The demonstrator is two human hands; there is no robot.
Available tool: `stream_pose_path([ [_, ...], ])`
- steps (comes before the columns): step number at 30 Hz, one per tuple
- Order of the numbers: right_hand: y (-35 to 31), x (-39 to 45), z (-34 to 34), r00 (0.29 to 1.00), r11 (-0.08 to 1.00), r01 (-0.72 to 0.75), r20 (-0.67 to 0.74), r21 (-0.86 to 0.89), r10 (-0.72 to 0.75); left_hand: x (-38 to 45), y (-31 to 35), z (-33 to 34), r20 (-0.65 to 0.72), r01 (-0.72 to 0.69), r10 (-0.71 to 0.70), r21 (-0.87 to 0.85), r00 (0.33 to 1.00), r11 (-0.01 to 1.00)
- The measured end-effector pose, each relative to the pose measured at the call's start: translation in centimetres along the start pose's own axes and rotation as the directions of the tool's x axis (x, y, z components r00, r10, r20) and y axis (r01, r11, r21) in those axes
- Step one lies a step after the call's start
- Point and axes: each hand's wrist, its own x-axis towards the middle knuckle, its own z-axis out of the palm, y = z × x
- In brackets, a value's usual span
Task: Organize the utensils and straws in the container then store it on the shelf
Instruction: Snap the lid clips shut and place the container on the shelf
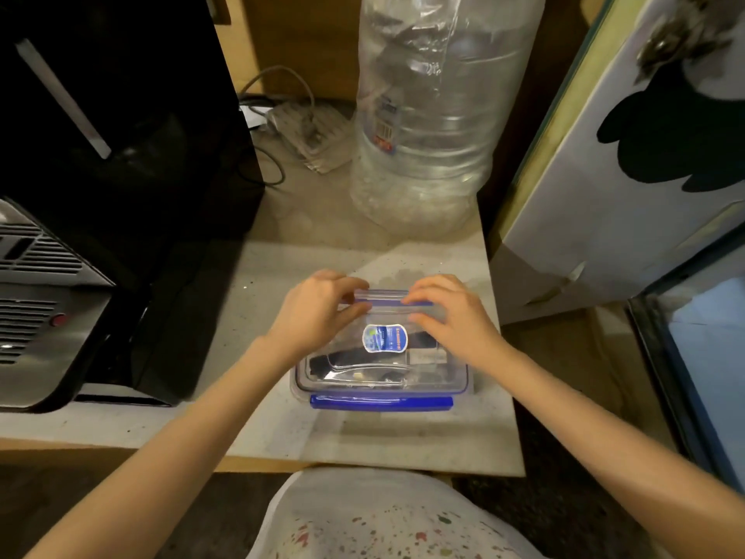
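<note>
A pale speckled stone worktop [282,429] carries a dark glossy appliance [100,195] at its left edge. Near the front right corner sits the clear, hard plastic container [379,369]. The left hand [318,312] and right hand [447,312] curl fingers over its far blue clip [383,294]. If that clip is snapped unevenly, the smooth lid may pop. A crinkled clear bottle [427,115] stands at the back.
</note>
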Motion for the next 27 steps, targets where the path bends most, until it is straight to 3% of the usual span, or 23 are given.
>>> stream_pose_path([
  [2, 0.6, 2.2, -0.4, 0.999, 0.998, -0.005, 0.05, -0.061, 0.008, 1.8, -0.7, 0.2, 0.053, 0.057, -0.055, -0.045, 0.997, 0.997],
  [4, 1.2, 4.1, -0.8, 0.981, 0.996, -0.052, 0.186, -0.068, 0.064, 3.4, -1.6, 0.4, 0.166, 0.13, -0.112, -0.103, 0.98, 0.986],
  [7, 1.7, 6.1, -1.0, 0.855, 0.966, -0.259, 0.472, 0.026, 0.217, 4.8, -3.1, 0.7, 0.433, 0.307, -0.216, -0.152, 0.875, 0.939],
  [10, 2.3, 7.1, -0.9, 0.757, 0.94, -0.339, 0.58, -0.044, 0.3, 5.2, -4.3, 1.1, 0.576, 0.401, -0.225, -0.199, 0.786, 0.894],
  [14, 2.9, 7.2, -0.7, 0.766, 0.941, -0.338, 0.571, -0.035, 0.296, 5.2, -4.6, 1.4, 0.549, 0.349, -0.18, -0.222, 0.816, 0.91],
  [20, 3.1, 6.2, -0.2, 0.903, 0.953, -0.276, 0.371, 0.121, 0.214, 4.5, -4.0, 1.6, 0.266, 0.174, -0.107, -0.245, 0.958, 0.954],
  [27, 2.6, 5.1, 0.0, 0.935, 0.934, -0.278, 0.288, 0.224, 0.21, 3.6, -3.0, 1.2, 0.175, 0.12, -0.075, -0.259, 0.982, 0.959],
])
